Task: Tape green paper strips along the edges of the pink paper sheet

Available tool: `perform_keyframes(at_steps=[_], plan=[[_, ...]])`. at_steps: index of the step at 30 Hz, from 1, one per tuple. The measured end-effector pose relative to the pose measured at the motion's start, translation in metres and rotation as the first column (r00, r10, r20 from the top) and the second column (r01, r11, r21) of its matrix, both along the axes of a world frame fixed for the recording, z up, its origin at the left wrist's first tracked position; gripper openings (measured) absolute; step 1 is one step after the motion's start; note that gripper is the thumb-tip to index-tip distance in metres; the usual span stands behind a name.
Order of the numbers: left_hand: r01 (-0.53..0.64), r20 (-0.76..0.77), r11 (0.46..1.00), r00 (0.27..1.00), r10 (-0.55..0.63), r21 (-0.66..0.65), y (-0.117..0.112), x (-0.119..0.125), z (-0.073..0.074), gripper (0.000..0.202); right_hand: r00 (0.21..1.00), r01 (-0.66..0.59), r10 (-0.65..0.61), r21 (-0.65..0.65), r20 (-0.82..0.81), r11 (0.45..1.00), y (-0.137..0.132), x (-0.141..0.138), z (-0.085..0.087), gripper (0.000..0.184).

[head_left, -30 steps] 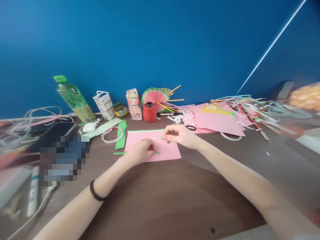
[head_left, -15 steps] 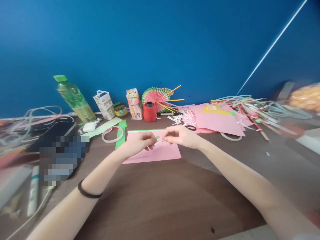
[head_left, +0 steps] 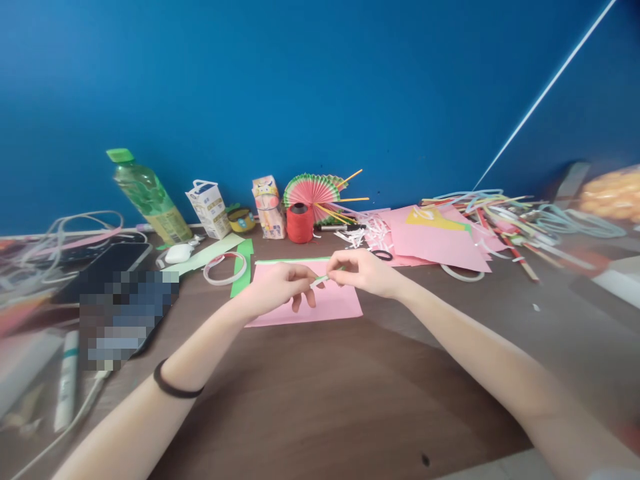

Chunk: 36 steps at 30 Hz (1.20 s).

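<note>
Between the fingertips of both hands is a small green-and-white strip [head_left: 319,281], perhaps paper or tape; I cannot tell which. My left hand [head_left: 283,288] pinches its left end between thumb and forefinger, the other fingers loosely curled. At its right end, my right hand [head_left: 363,272] is closed in a pinch. Below the hands lies a pink paper sheet [head_left: 327,310] with a green band along its far edge. A roll of tape [head_left: 243,271] and a green paper strip [head_left: 245,250] lie left of the sheet.
A red thread spool [head_left: 300,225], a folded paper fan [head_left: 315,190], a small carton [head_left: 209,208] and a green bottle [head_left: 150,197] stand along the blue wall. At right are pink papers [head_left: 435,243] and a pile of sticks [head_left: 505,223]. A phone [head_left: 135,320] lies at left.
The strip has turned slightly between my fingertips, showing more of its white side. The lower fingers of my left hand have spread a little downward.
</note>
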State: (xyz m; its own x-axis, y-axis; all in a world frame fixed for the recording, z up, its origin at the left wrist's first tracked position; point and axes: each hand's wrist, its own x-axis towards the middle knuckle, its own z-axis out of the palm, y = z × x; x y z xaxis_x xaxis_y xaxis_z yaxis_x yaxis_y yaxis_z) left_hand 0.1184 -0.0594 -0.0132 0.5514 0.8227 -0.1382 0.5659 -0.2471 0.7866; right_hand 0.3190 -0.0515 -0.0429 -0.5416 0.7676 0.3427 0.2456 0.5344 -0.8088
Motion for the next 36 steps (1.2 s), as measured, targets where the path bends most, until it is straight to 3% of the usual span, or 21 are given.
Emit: perform_keyframes(at_steps=[36], plan=[[0.013,0.117,0.995,0.993,-0.002,-0.097,-0.0036,0.0044,0.0037,0.02,0.997,0.04,-0.04,0.002,-0.071,0.999,-0.0025,-0.0041,-0.0008,0.009]])
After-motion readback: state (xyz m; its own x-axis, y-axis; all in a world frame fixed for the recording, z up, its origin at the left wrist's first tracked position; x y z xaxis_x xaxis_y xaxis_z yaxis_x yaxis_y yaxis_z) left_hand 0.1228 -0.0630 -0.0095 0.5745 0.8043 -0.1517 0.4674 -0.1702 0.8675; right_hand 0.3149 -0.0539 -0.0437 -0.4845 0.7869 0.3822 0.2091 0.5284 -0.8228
